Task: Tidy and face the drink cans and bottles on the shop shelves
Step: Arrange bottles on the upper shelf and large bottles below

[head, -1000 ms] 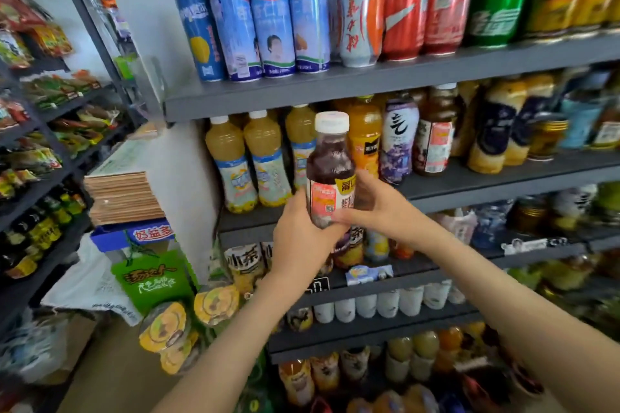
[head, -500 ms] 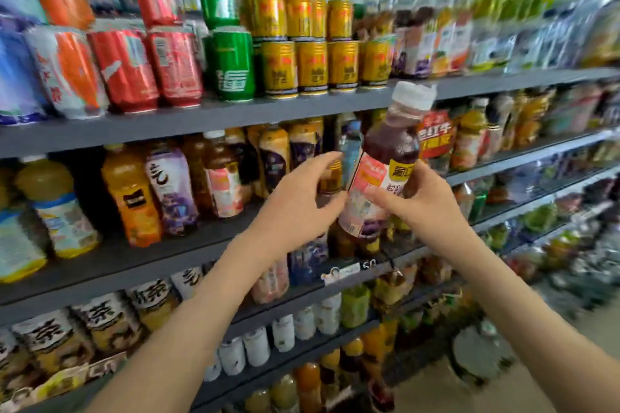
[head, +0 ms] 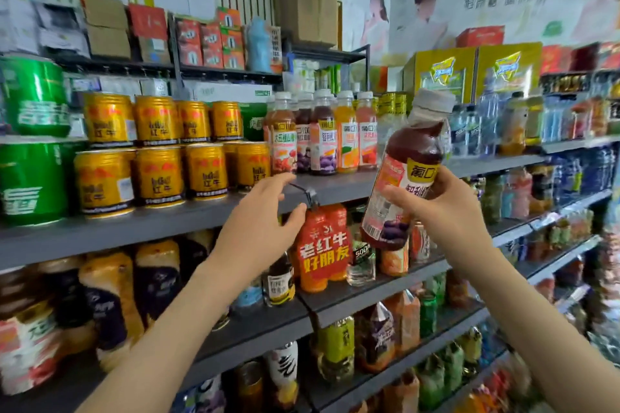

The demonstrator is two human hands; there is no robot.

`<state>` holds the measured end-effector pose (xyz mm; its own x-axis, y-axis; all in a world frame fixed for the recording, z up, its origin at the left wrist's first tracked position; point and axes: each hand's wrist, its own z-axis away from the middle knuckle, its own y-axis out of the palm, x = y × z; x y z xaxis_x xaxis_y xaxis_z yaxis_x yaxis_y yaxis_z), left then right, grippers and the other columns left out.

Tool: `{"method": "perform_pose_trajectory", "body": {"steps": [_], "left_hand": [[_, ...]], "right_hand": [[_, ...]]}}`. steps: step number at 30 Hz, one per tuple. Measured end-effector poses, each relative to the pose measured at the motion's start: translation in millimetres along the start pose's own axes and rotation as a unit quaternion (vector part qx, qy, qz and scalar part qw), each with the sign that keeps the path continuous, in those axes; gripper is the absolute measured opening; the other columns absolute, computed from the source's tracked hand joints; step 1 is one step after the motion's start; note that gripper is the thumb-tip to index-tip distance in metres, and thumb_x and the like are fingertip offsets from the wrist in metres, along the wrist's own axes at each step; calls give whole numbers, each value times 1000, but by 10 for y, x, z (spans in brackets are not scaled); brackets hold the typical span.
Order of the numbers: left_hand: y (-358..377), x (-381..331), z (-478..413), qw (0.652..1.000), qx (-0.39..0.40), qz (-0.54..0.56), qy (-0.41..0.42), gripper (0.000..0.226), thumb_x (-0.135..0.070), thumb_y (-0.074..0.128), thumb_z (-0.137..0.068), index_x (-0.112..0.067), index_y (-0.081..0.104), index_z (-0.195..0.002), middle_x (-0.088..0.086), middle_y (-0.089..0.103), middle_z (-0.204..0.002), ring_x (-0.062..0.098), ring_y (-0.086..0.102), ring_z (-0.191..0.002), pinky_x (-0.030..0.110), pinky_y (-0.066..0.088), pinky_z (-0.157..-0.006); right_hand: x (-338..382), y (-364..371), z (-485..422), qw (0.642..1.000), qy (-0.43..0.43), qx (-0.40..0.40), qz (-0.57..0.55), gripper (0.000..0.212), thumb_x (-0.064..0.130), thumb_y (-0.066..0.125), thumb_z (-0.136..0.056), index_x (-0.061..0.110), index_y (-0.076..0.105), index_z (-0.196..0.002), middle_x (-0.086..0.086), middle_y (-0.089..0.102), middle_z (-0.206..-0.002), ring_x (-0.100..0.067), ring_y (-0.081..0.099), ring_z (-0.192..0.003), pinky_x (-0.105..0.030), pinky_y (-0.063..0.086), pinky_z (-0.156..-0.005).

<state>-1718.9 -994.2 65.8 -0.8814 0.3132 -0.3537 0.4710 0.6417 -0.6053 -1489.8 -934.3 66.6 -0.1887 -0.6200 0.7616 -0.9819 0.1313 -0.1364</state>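
My right hand (head: 446,208) grips a dark purple juice bottle (head: 409,157) with a white cap, tilted right, in front of the upper grey shelf (head: 188,214). My left hand (head: 258,221) is raised beside it with relaxed fingers, holding nothing, just below that shelf's edge. A row of matching juice bottles (head: 322,134) with white caps stands on the shelf behind, left of the held bottle. Gold cans (head: 157,151) are stacked two high further left.
Green cans (head: 30,144) stand at far left. A red hanging sign (head: 322,245) clips under the shelf edge. Lower shelves hold tea and juice bottles (head: 110,298). Water bottles (head: 469,131) fill shelves at right. Cardboard boxes (head: 305,0) sit on top.
The view has swung right and upward along the shelves. My right hand carried the bottle along and higher; my left hand stays off the bottle, open beside it.
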Motion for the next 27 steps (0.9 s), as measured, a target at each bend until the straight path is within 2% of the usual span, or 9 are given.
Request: {"method": "perform_pose_trajectory", "body": {"steps": [4,7,11,14,16,20,23,25,27], "left_hand": [[347,-37,-481,999,-39,-19,-7,48,-37,50,-94,-28,38,-139,-8,44,-135,9,47,-117,22,41,-89],[500,-73,-907,996,-59,-69,-8,48,-37,48,-95,-27,37,-140,-6,43,-140,13,45,-123,23,39,-91],[656,-89,-1302,992,-35,-116,-39,49,-35,50,-95,-24,36,-140,-3,45,-139,16,47,-123,28,41,-93],[755,-25,-1466,989,-7,-128,-74,46,-25,53,-94,-24,38,-138,0,47,-138,18,49,-121,33,43,-97],[812,35,-1552,986,1,-137,-97,47,-20,54,-93,-23,39,-137,2,50,-136,20,53,-117,38,46,-96],[963,51,-1690,980,21,-138,-141,49,-19,57,-91,-18,38,-136,8,54,-131,24,54,-116,37,47,-95],[1070,-16,-1803,976,36,-143,-160,46,-20,58,-90,-16,40,-133,8,56,-125,25,55,-112,36,46,-92],[1112,-55,-1879,974,40,-152,-165,43,-20,59,-89,-15,43,-129,7,58,-122,24,55,-108,32,44,-86],[1157,-131,-1922,972,39,-155,-173,45,-22,61,-88,-17,43,-129,5,59,-122,22,56,-106,29,44,-84]], "right_hand": [[-193,15,-664,1000,-20,18,-1,35,35,82,-67,25,63,-95,11,71,-87,-3,66,-79,-24,50,-72],[-301,137,-1136,999,-34,39,-6,31,34,82,-67,24,64,-91,12,71,-82,0,66,-74,-22,51,-70],[-484,475,-1634,997,-30,72,1,35,39,82,-67,22,64,-92,13,70,-84,-5,66,-80,-27,52,-73],[-578,753,-1877,995,-37,91,25,34,40,79,-72,18,54,-80,9,59,-68,-7,55,-63,-19,40,-54],[-622,905,-2002,993,-43,101,44,37,42,77,-73,16,51,-79,6,54,-65,-9,49,-59,-21,35,-48],[-770,1085,-2175,990,-51,133,26,38,37,78,-73,16,57,-96,6,63,-83,-11,58,-75,-20,39,-57],[-849,1134,-2255,984,-39,175,9,52,29,81,-70,12,51,-109,2,63,-97,-12,59,-85,-18,41,-60],[-868,1113,-2269,978,-36,206,12,61,25,82,-68,12,46,-115,-1,63,-103,-16,60,-90,-27,48,-70],[-895,1017,-2241,969,-49,242,13,62,18,79,-72,10,41,-121,-3,62,-108,-20,61,-97,-34,50,-78]]}}
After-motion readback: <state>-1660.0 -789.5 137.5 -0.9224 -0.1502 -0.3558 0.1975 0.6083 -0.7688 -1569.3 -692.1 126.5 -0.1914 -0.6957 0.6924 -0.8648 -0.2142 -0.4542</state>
